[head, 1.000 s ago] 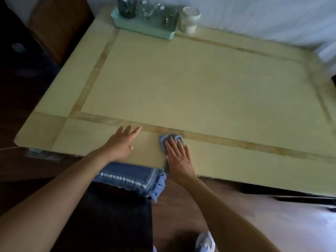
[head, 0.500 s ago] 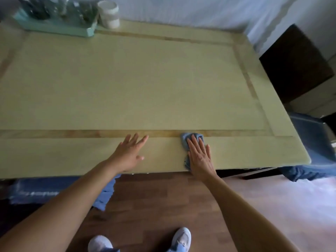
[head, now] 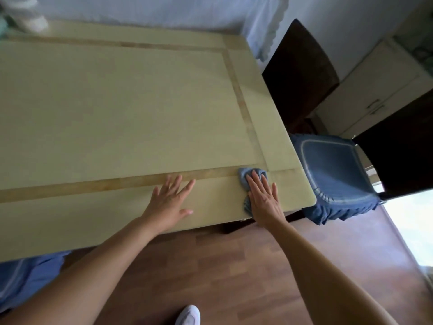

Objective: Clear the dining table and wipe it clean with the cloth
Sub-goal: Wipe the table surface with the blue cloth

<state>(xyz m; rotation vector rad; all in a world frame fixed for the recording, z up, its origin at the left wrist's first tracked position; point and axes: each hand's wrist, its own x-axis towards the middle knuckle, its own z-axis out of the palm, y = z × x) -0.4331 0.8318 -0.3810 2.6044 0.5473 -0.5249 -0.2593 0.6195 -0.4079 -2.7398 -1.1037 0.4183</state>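
Scanning from the left, we note a white cup (head: 31, 18) at the far left corner of the dining table (head: 117, 102), partly cut off by the frame; what else stands there we cannot tell. If it counts as clutter, clearing is not finished.

Our left hand (head: 169, 202) lies flat on the near strip of the top, fingers spread, holding nothing. Risk: a bare palm on a wiped surface can leave smears.

Our right hand (head: 262, 198) presses open-palmed on the blue cloth (head: 249, 175), fingers extended rather than curled, so the hold is by pressure only. The cloth sits near the table's near right corner, bunched, part of it at the front edge.

Judged risks: a stroke carried rightward could run off the corner, dropping the cloth toward the blue-cushioned chair (head: 335, 165) or pushing crumbs onto it. A bunched cloth may also skip the corner.
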